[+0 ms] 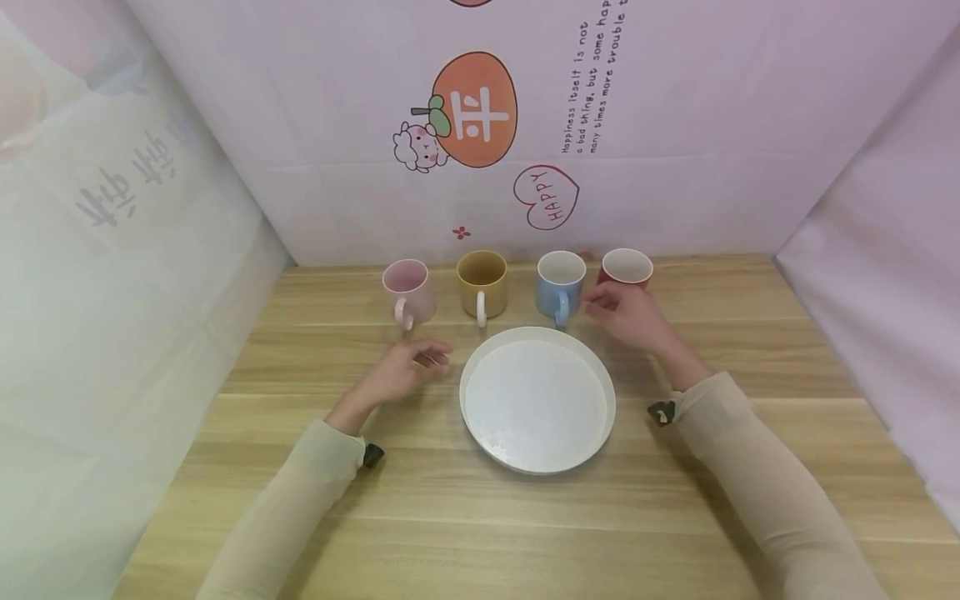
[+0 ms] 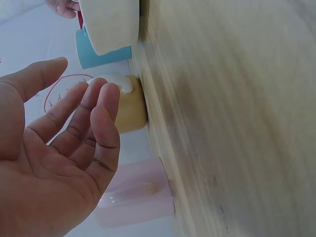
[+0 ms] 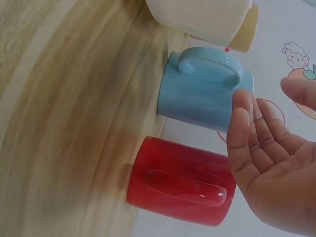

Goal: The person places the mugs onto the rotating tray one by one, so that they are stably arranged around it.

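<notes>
Four mugs would be several; a pink mug [image 1: 411,296], a yellow mug [image 1: 482,287], a blue mug [image 1: 559,287] and a red mug [image 3: 180,180] stand upright in a row along the back of the table, handles facing me. My right hand [image 1: 626,315] is in front of the red mug, beside the blue one, its fingers loosely bent and holding nothing. My left hand [image 1: 405,369] hovers between the pink mug and the round white tray [image 1: 536,400], palm turned inward, fingers relaxed with nothing in them. In the head view the right hand hides the red mug's lower part.
The wooden table [image 1: 517,533] ends at a white printed cloth [image 1: 337,167] behind the mugs. White cloth also hangs along both sides. The tray lies in the middle, in front of the yellow and blue mugs.
</notes>
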The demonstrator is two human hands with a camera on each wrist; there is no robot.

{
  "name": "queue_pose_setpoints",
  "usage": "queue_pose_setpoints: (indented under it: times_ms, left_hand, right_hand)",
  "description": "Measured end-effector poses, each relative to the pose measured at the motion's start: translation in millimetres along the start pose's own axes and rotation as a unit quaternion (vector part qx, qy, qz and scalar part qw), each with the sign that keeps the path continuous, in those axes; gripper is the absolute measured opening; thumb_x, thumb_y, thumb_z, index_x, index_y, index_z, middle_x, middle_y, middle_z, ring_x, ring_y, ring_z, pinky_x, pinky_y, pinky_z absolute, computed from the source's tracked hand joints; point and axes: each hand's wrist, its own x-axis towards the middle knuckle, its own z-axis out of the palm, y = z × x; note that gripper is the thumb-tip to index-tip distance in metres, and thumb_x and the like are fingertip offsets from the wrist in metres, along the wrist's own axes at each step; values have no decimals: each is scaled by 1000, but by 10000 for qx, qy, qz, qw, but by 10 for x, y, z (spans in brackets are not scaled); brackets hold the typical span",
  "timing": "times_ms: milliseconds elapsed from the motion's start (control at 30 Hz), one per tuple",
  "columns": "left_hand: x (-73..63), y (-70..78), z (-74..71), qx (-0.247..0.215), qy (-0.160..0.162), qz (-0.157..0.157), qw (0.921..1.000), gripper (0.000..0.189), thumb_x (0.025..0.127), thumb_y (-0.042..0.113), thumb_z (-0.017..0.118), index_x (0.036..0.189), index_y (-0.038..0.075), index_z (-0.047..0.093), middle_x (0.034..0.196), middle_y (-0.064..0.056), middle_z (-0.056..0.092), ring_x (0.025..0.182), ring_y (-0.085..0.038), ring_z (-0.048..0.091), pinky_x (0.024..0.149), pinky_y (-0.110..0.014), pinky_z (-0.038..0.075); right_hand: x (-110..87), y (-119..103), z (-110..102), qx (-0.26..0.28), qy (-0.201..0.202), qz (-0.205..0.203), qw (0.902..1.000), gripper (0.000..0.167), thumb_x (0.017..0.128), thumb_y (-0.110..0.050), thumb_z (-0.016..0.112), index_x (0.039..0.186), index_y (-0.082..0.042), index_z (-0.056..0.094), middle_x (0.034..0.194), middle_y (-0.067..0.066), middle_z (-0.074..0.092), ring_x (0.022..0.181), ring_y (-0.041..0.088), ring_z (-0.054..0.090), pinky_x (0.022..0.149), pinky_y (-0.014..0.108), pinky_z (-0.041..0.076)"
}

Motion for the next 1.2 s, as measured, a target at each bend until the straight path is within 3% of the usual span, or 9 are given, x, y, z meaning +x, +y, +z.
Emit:
queue_pose_setpoints:
  times_ms: [200,467,800,1200]
  left_hand:
    - [2,1,40,-29,-109,63,9999,34,93,13,71,123,-2,66,104,-11,75,96,-24,70,90,-38,59]
    - [-6,-10,95,-142,-264,-97,9995,35,93,14,71,126,4,65,107,-10,73,99,-21,69,93,-36,58]
    - [-32,-27,163,-273,-269,12,9993,37,92,13,71,128,5,64,108,-10,73,102,-23,69,93,-36,58]
    - [-37,-9,223,-328,-391,-71,9987,41,92,14,72,131,8,62,108,-9,73,104,-23,69,94,-37,58]
  right_hand:
    - [15,-13,24,58,-5,23,10000,23,95,-20,66,110,-3,70,102,19,75,97,33,69,83,37,54]
    - [39,-23,38,74,-65,50,9999,25,94,-21,67,111,-3,70,104,18,75,100,33,69,89,47,55]
    - [65,-16,73,14,-140,83,9999,24,95,-22,65,110,-3,70,102,18,75,96,32,70,86,47,56]
    - [110,-53,104,-50,-279,292,9992,25,95,-22,65,111,-4,70,103,18,75,94,31,70,86,47,57]
